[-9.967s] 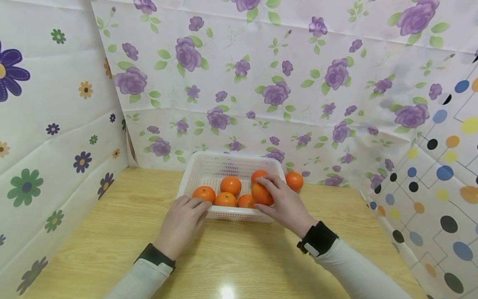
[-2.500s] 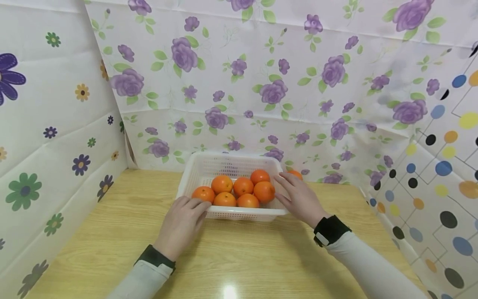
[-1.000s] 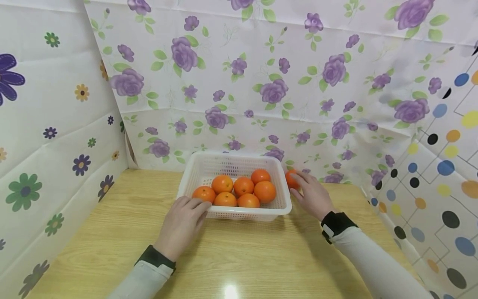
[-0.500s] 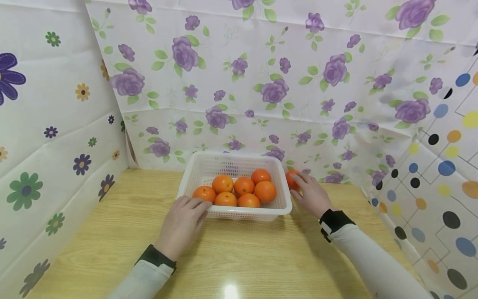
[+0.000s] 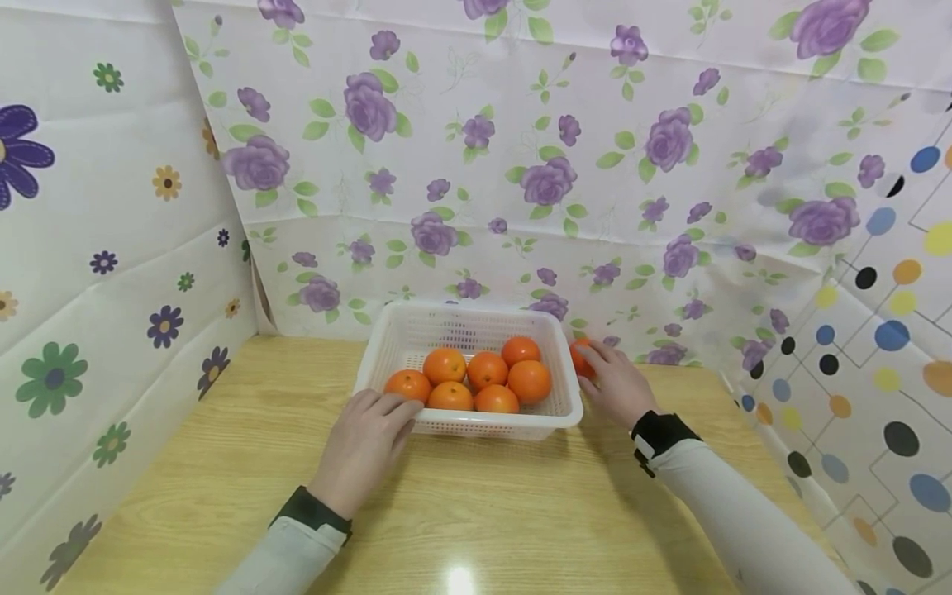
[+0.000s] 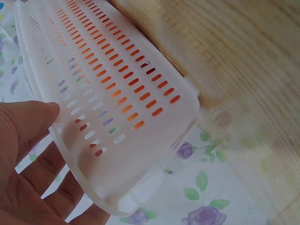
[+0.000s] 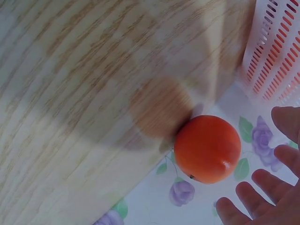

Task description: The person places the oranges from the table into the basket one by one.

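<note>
A white slotted plastic basket [image 5: 491, 420] stands on the table with several oranges [image 5: 450, 396] inside, gathered toward its front and right. My left hand [image 5: 366, 450] grips the basket at its front left corner; in the left wrist view the thumb [image 6: 44, 115] lies on one side of the rim and the fingers on the other. Outside the basket, against its right end, sits a single orange [image 5: 582, 359]. My right hand [image 5: 617, 385] is at that orange and partly hides it. In the right wrist view the fingers are spread, with a gap between them and the orange [image 7: 207, 149].
The wood-grain table [image 5: 461, 512] runs back to a white cloth backdrop [image 5: 476, 165] printed with purple roses. Patterned sheets, the left one with flowers [image 5: 111, 248] and the right one with coloured dots [image 5: 892, 397], enclose both sides.
Ten seconds ago my right hand held an orange over the basket. Since then it has let go and moved right, beyond the rim, to the outside orange. My left hand has stayed put.
</note>
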The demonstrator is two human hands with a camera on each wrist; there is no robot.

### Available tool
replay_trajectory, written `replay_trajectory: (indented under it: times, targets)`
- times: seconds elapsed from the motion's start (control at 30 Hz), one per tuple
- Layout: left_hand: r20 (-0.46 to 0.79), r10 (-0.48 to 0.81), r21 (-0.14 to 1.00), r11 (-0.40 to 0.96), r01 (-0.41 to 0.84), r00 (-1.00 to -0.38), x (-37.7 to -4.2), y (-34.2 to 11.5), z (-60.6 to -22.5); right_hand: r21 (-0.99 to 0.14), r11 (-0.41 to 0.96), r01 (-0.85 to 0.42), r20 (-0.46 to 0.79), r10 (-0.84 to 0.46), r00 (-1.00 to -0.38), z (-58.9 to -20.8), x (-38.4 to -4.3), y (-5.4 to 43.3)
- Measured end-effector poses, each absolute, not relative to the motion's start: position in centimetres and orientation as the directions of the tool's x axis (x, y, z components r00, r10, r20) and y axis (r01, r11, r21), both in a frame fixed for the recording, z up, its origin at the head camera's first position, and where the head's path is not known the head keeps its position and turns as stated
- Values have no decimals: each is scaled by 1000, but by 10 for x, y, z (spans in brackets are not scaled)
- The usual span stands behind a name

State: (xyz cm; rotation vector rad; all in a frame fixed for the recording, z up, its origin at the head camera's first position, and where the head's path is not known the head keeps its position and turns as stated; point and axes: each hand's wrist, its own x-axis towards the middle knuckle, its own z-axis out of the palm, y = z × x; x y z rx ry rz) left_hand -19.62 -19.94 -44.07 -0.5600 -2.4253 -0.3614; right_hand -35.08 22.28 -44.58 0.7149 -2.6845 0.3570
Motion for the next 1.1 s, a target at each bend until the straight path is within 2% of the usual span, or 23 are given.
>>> replay_trajectory:
  times: [0.33, 0.87, 1.1]
  targets:
    - [622, 308, 119, 872, 475, -720, -196, -199, -439, -160, 855, -494, 335, -424, -842, -454, -358, 227]
    - [618, 311, 118, 871, 476, -722, -197, -199, -440, -143, 855, -499, 342, -430, -836, -452, -360, 218]
    - [614, 307, 123, 873, 472, -727, -196, -199, -439, -152, 865, -478, 316, -415, -853, -445, -362, 211]
